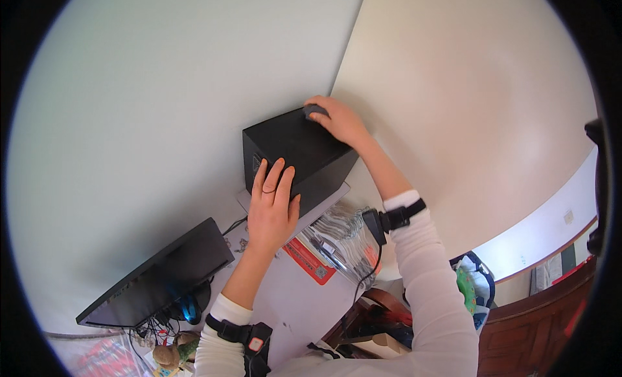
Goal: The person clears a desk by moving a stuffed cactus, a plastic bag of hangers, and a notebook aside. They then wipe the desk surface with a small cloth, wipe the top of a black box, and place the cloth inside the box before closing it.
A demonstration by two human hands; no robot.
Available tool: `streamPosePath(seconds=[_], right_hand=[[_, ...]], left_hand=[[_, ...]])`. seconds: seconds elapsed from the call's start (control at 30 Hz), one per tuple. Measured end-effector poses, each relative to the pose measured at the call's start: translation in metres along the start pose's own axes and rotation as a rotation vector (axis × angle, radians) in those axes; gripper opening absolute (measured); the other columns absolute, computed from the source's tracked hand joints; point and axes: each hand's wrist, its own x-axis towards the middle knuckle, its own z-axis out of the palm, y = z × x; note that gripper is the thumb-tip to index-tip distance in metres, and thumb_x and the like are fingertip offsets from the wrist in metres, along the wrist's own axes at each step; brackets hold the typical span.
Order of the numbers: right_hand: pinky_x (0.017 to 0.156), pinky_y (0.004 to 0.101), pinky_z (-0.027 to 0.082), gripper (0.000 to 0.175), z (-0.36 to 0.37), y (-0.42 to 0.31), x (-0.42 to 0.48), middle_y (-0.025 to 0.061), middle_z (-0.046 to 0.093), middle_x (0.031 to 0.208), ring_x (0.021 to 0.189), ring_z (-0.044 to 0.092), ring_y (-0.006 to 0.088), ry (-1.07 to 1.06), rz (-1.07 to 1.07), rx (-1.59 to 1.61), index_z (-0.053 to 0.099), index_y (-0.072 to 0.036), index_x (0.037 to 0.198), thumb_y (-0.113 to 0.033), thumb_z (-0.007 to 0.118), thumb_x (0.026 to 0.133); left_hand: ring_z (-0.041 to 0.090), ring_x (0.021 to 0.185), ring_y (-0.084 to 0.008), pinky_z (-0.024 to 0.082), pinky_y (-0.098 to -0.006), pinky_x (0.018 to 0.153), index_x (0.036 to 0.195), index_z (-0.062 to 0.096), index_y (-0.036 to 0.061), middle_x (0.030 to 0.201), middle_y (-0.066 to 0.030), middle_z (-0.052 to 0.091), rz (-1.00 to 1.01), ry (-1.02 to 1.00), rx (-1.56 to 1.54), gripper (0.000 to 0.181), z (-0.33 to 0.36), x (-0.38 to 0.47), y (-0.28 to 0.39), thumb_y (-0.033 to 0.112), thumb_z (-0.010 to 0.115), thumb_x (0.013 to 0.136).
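A black box-shaped case (301,143), perhaps a computer tower or a speaker, stands on a raised light shelf against the wall. My left hand (274,202) rests on its near left edge, fingers spread over the top and holding nothing. At the far right end of the top, my right hand (340,119) is closed around a dark grey cloth or sponge (315,112), which touches the surface. The fingers cover part of it, so its kind is unclear. Both wrists carry black strapped devices; a cable hangs from the right one.
Below the shelf are stacked papers or magazines (340,241) and a red booklet (308,262). A monitor (160,279) stands at left on the white desk (286,323), near tangled cables (163,326) and a brown plush toy (166,356). An open cardboard box (381,345) lies lower right.
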Motion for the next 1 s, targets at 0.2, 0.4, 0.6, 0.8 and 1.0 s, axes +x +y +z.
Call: streamPosePath(seconds=[0.2,0.4,0.6,0.8,1.0], right_hand=[[0.085,0.0401,0.048,0.026,0.010,0.045,0.047,0.0109,0.065,0.109,0.100,0.060,0.0306,-0.033,0.194,-0.116,0.062,-0.016,0.115,-0.022,0.062,0.089],[0.079,0.0430,0.049,0.022,-0.009,0.054,0.015,0.0127,0.066,0.103,0.094,0.061,0.0338,-0.017,0.077,-0.154,0.067,-0.013,0.105,-0.024,0.065,0.086],[0.081,0.0384,0.049,0.023,-0.053,0.036,-0.064,0.0139,0.067,0.099,0.093,0.063,0.0302,-0.051,0.138,-0.174,0.067,-0.009,0.107,-0.021,0.063,0.088],[0.079,0.0422,0.050,0.025,-0.055,0.029,-0.050,0.0123,0.067,0.103,0.096,0.062,0.0319,-0.090,0.221,-0.229,0.067,-0.014,0.108,-0.027,0.065,0.087],[0.081,0.0418,0.049,0.026,-0.007,0.042,0.030,0.0119,0.067,0.103,0.097,0.062,0.0312,-0.071,0.209,-0.299,0.064,-0.012,0.110,-0.027,0.063,0.089]], left_hand=[[0.040,0.127,-0.0448,0.043,-0.0475,0.099,0.127,0.051,0.0011,0.137,-0.0146,0.045,-0.013,-0.013,0.019,0.055,-0.002,0.000,0.002,0.003,0.069,0.075],[0.041,0.127,-0.0437,0.045,-0.0450,0.098,0.127,0.051,0.0022,0.138,-0.0134,0.044,-0.044,0.009,0.029,0.055,0.001,-0.001,0.007,0.003,0.069,0.075],[0.040,0.130,-0.0413,0.040,-0.0463,0.103,0.129,0.048,0.0033,0.140,-0.0132,0.042,-0.066,-0.006,-0.015,0.054,0.001,-0.003,0.010,0.003,0.067,0.079],[0.039,0.129,-0.0418,0.047,-0.0431,0.097,0.129,0.050,0.0041,0.140,-0.0115,0.043,-0.047,0.004,0.036,0.056,0.001,-0.001,0.006,0.003,0.068,0.076],[0.039,0.130,-0.0404,0.048,-0.0419,0.096,0.129,0.050,0.0050,0.140,-0.0105,0.043,-0.073,-0.029,0.021,0.056,0.001,-0.001,0.002,0.004,0.069,0.076]])
